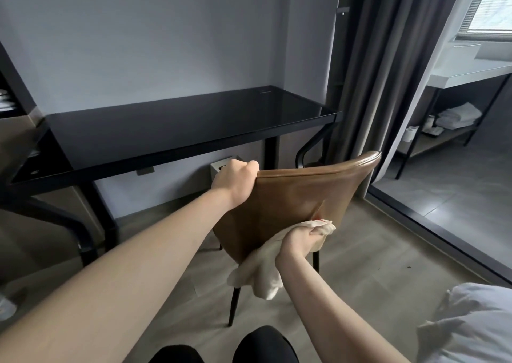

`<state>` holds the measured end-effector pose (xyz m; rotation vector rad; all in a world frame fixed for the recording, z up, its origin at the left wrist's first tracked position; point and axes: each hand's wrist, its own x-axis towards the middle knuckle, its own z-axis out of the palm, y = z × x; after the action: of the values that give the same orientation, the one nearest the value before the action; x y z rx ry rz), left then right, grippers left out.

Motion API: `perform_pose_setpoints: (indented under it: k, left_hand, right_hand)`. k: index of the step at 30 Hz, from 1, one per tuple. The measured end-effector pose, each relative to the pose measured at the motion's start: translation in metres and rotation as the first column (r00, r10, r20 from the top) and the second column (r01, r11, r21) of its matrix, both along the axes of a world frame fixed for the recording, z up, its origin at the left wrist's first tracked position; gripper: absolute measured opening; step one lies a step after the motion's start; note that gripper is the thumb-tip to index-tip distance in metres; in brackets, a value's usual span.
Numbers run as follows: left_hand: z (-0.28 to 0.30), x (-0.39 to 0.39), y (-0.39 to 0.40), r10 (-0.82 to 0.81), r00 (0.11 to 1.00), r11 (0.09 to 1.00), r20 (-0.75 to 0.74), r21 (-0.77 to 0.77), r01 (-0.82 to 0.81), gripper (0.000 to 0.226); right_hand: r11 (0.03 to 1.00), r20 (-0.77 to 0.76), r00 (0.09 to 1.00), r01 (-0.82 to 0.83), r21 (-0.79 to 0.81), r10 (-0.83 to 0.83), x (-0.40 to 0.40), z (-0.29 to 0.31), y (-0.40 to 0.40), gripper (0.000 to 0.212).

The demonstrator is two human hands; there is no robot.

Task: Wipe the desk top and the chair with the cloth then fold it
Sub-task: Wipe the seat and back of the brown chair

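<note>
A brown leather chair (291, 196) with black legs stands in front of me, its back turned toward me. My left hand (235, 181) grips the top left corner of the backrest. My right hand (297, 240) is shut on a cream cloth (263, 268) and presses it against the lower rear of the backrest; loose folds of cloth hang below my wrist. The black glossy desk (171, 130) stands against the wall behind the chair, with nothing on its top.
Grey curtains (368, 66) hang to the right of the desk. Beyond a glass partition (432, 218) stands a shelf with folded towels (457, 117). White bedding (471, 326) lies at the lower right. A small white bin (219, 166) sits under the desk. A dark shelf unit (13, 96) is at the left.
</note>
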<state>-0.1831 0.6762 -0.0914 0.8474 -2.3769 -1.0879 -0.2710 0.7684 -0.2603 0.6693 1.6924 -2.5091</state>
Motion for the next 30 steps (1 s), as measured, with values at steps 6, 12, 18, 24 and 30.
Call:
perform_pose_setpoints:
  k: [6, 12, 18, 24, 30]
  left_hand:
    - [-0.001, -0.002, -0.003, -0.039, 0.999, 0.999, -0.019, 0.001, 0.039, 0.046]
    - [-0.005, -0.001, -0.009, -0.163, 0.985, 0.987, -0.051, -0.009, 0.163, 0.047]
    - [-0.019, -0.003, -0.021, -0.241, 0.965, 0.970, -0.104, -0.060, 0.236, 0.041]
    - [0.000, 0.002, -0.025, -0.290, 0.945, 0.955, 0.150, 0.101, 0.277, 0.045]
    - [0.048, 0.037, -0.040, -0.246, 0.918, 0.947, 0.312, 0.279, 0.159, 0.044]
  right_hand:
    - [0.989, 0.124, 0.988, 0.100, -0.112, -0.086, -0.008, -0.021, -0.015, 0.055]
    - [0.973, 0.304, 0.948, -0.017, -0.230, 0.089, -0.028, -0.140, -0.036, 0.100]
    - [0.975, 0.503, 0.840, -0.131, -0.179, 0.205, 0.003, -0.074, -0.030, 0.064]
    - [0.926, 0.617, 0.702, -0.356, -0.128, 0.356, 0.038, 0.029, -0.007, 0.064]
    - [0.790, 0.529, 0.662, -0.612, -0.026, 0.530, 0.083, 0.166, 0.037, 0.063]
